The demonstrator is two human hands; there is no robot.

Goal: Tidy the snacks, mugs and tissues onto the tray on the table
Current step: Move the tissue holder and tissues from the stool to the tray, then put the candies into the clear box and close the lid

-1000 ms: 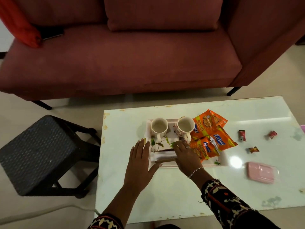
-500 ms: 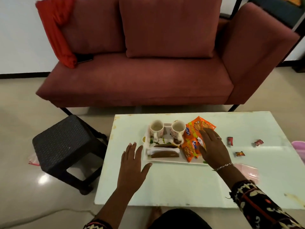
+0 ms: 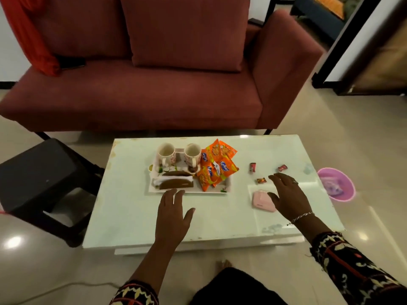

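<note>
A white tray (image 3: 189, 191) sits on the white table (image 3: 211, 216). On it stand two mugs (image 3: 166, 154) (image 3: 193, 155), a brown tissue holder with white tissues (image 3: 175, 182) and several orange snack packets (image 3: 217, 166). Three small wrapped candies (image 3: 252, 167) (image 3: 282, 167) (image 3: 261, 180) lie on the table right of the tray. A pink tissue pack (image 3: 262, 200) lies near the front right. My left hand (image 3: 172, 213) rests flat, fingers spread, just in front of the tray. My right hand (image 3: 287, 195) hovers open over the pink pack, fingertips close to the candies.
A dark red sofa (image 3: 141, 93) stands behind the table, with a red cloth (image 3: 28, 34) over its left arm. A black stool (image 3: 41, 181) is left of the table. A pink bowl (image 3: 336, 184) sits on the floor to the right.
My right hand has left the snack packets on the tray and moved right, over the pink pack and candies. My left hand has shifted right, in front of the tray. The view has tilted up.
</note>
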